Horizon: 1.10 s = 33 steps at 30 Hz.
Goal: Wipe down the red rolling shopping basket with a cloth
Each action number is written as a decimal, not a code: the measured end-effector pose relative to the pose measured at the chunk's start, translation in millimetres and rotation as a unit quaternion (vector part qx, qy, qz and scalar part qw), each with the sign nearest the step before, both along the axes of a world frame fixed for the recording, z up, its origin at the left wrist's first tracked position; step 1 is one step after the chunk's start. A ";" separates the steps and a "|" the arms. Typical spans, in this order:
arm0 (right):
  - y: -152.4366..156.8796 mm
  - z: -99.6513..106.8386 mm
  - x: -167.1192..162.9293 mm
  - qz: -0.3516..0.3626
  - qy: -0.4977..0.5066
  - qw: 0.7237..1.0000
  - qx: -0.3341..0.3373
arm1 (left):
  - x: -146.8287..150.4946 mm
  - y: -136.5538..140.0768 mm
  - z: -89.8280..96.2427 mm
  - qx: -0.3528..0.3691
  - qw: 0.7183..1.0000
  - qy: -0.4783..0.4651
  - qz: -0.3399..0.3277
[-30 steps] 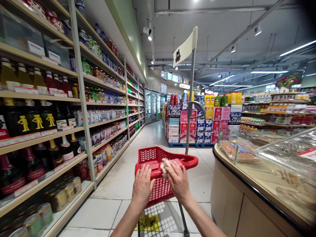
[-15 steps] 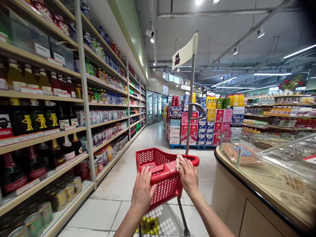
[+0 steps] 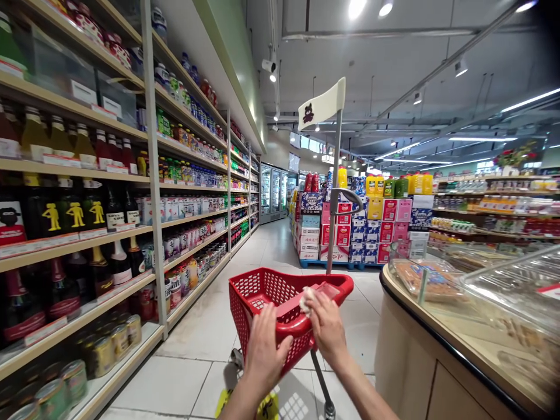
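A small red plastic shopping cart (image 3: 240, 303) with a perforated basket stands before me, turned at an angle. My left hand (image 3: 263, 350) rests at the near left end of its handle bar, fingers stretched out and holding nothing. Under the fingers of my right hand (image 3: 327, 328) is a crumpled white cloth or tissue (image 3: 308, 298), pressed against the pinkish panel on the handle. Above the cart, a grey pole (image 3: 335, 233) carries a cream flag (image 3: 321, 105) with a dark bear on it. My right palm is hidden from view.
Tall shelves (image 3: 151, 175) of bottles and cans line the left side. At right, a rounded counter (image 3: 405, 326) with packed food under clear covers stands close to the cart. Stacked drink boxes (image 3: 336, 233) rise ahead, with a tiled aisle (image 3: 266, 251) to their left.
The cart has turned slightly, its left side swinging outward. My right hand has slid left along the handle with the crumpled cloth or tissue. My left hand has shifted a little right and lower.
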State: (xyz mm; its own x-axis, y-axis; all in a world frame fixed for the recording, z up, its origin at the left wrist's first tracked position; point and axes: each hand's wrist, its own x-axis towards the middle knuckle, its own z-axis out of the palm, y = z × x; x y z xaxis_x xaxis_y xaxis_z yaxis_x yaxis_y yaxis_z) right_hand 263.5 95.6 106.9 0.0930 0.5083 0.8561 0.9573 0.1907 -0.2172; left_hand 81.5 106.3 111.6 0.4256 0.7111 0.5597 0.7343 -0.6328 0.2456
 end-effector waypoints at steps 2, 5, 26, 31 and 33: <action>-6.8 -2.0 -3.9 0.043 -0.037 0.998 -0.007 | 1.7 4.2 -4.2 -0.054 0.997 -0.025 0.042; -9.6 -0.8 1.8 0.030 -0.029 0.999 -0.032 | 7.9 1.6 -8.5 -0.089 0.995 -0.021 0.041; -42.0 -10.4 28.8 -0.076 -0.081 0.994 0.002 | 24.4 -8.5 -18.7 -0.190 0.975 0.108 -0.033; -38.9 -17.5 32.3 -0.171 -0.066 0.983 0.019 | 20.8 -11.1 -27.2 -0.207 0.968 0.139 -0.001; -33.1 -25.7 23.6 -0.128 -0.114 0.985 0.005 | 24.8 -14.4 -28.5 -0.214 0.966 0.144 -0.005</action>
State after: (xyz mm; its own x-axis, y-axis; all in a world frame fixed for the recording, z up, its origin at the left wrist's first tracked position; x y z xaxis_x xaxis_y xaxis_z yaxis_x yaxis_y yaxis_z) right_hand 287.1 62.5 81.2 0.0213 0.4843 0.8747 0.9980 -0.0622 0.0101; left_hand 106.3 92.0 83.1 0.5281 0.8460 0.0730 0.8052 -0.5262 0.2733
